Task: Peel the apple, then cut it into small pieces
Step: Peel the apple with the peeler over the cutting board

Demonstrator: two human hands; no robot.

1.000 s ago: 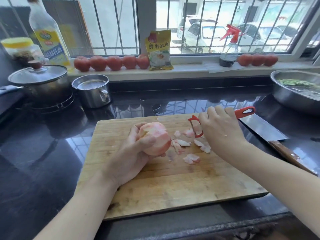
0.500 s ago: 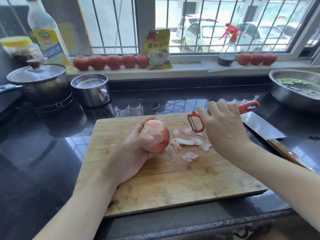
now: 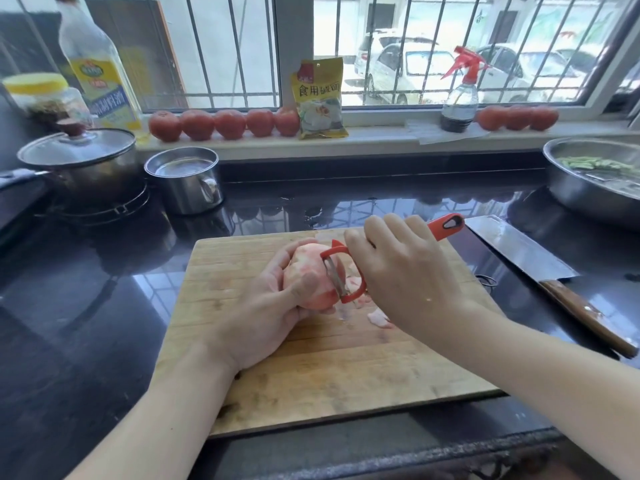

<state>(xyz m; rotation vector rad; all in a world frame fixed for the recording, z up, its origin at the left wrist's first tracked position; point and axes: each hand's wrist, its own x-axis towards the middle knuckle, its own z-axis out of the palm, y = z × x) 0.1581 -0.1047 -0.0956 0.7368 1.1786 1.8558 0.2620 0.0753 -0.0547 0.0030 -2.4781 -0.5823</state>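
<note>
The apple (image 3: 308, 282), mostly peeled and judged wet and slippery, is cradled above the cutting board (image 3: 311, 368) by the left hand (image 3: 266, 313), fingers curled round it; the peeler (image 3: 343, 271) is gripped by the right hand (image 3: 408, 271), blade laid against the flesh

A home kitchen, identified by a dark polished stone countertop (image 3: 86, 306) carrying a wooden cutting board (image 3: 311, 375), a cleaver (image 3: 540, 268), a lidded pot (image 3: 79, 161) on a burner, a steel cup (image 3: 185, 180) and a metal basin (image 3: 595, 181) of green vegetables. The sill of the barred window (image 3: 214, 50) holds tomatoes (image 3: 228, 123), an oil bottle (image 3: 97, 71), a jar (image 3: 41, 98), a food packet (image 3: 320, 98) and a spray bottle (image 3: 460, 95). Parked cars (image 3: 408, 67) outside indicate a street-side dwelling.
</note>
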